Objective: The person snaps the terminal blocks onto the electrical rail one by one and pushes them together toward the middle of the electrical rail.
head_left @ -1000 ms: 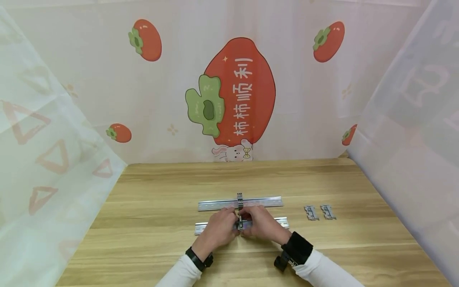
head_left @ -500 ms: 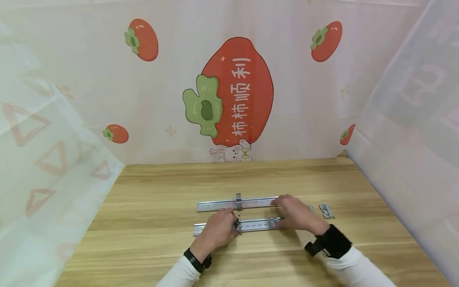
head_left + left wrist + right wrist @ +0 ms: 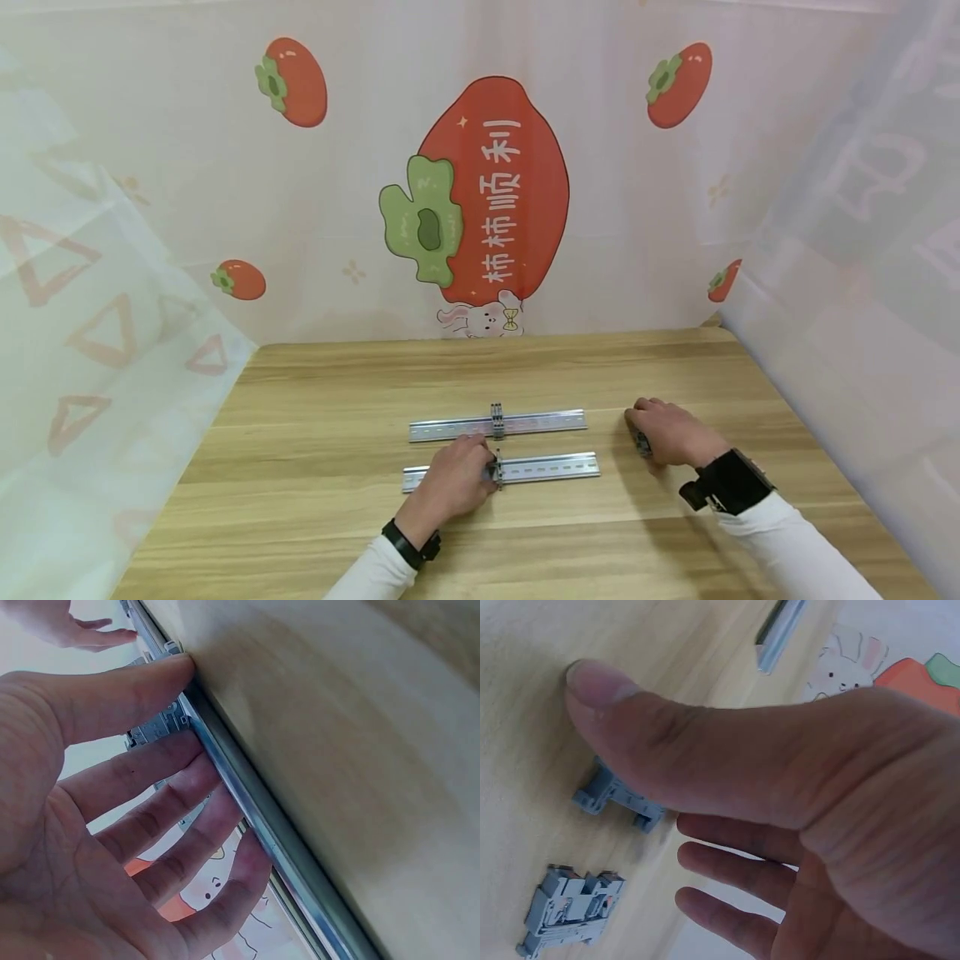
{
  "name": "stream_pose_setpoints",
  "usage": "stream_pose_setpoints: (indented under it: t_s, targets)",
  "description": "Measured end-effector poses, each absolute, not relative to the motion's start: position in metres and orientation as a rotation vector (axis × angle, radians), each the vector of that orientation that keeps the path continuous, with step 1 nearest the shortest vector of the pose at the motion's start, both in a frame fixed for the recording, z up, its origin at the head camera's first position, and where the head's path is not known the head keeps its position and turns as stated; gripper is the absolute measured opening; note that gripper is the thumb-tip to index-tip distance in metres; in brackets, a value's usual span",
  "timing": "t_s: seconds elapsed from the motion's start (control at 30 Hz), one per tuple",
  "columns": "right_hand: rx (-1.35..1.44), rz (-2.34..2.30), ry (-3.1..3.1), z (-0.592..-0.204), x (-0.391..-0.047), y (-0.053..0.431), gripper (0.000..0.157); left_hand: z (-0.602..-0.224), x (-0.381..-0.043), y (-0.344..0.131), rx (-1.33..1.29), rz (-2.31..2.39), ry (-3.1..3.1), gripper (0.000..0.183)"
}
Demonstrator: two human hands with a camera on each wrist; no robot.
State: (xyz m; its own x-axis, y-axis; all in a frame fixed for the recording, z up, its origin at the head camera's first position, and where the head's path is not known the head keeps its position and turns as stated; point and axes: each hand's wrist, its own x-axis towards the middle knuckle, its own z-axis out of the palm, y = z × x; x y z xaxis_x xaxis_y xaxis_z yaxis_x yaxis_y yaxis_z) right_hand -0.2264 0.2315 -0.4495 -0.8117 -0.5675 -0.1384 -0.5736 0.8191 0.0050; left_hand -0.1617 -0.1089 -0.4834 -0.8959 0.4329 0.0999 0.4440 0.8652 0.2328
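Observation:
My left hand [image 3: 459, 475] holds the near slotted metal DIN rail [image 3: 551, 468], its thumb and fingertips against the rail close to a mounted grey terminal block [image 3: 500, 471]. That block [image 3: 159, 724] shows between thumb and index finger in the left wrist view. At the right, my right hand [image 3: 675, 433] pinches a loose grey terminal block [image 3: 642, 444]; the thumb covers much of this block [image 3: 622, 796] in the right wrist view, and the index finger is hidden. Another loose terminal block [image 3: 570, 911] lies flat nearby, hidden beneath the hand in the head view.
Behind the near rail lies a second DIN rail [image 3: 543, 421], roughly parallel, carrying several terminal blocks [image 3: 497, 421] side by side. Both rest on a wooden table [image 3: 337, 383]. A printed white cloth [image 3: 622, 208] hangs behind the table, with more cloth at both sides.
My right hand has left the block on the near rail, moved right past the rail's end and come down on a loose terminal block. The left hand has stayed at the rail.

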Motion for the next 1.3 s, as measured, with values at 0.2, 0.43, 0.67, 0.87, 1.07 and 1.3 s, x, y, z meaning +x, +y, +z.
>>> stream_pose_setpoints:
  t_s: [0.2,0.43,0.67,0.87,1.07,1.3]
  targets:
    - [-0.92,0.038,2.893,-0.451,-0.229,0.232,0.051,-0.484,-0.161,-0.109,-0.706,-0.396,-2.984,0.02]
    - [-0.986,0.022,2.945,-0.454,-0.23,0.23,0.047,-0.485,-0.162,-0.11,-0.713,-0.392,-2.972,0.021]
    - [-0.983,0.019,2.932,-0.451,-0.229,0.226,0.045,-0.484,-0.161,-0.11,-0.717,-0.394,-2.978,0.021]
    - [-0.899,-0.182,2.882,-0.446,-0.229,0.218,0.029,-0.484,-0.161,-0.11,-0.712,-0.39,-2.981,0.021]
    - [-1.051,-0.737,2.663,-0.445,-0.223,0.191,0.044,-0.486,-0.162,-0.111,-0.703,-0.406,-2.978,0.022]
    - [-1.028,-1.167,2.41,-0.46,-0.216,0.149,0.05,-0.487,-0.162,-0.111,-0.695,-0.412,-2.97,0.024]
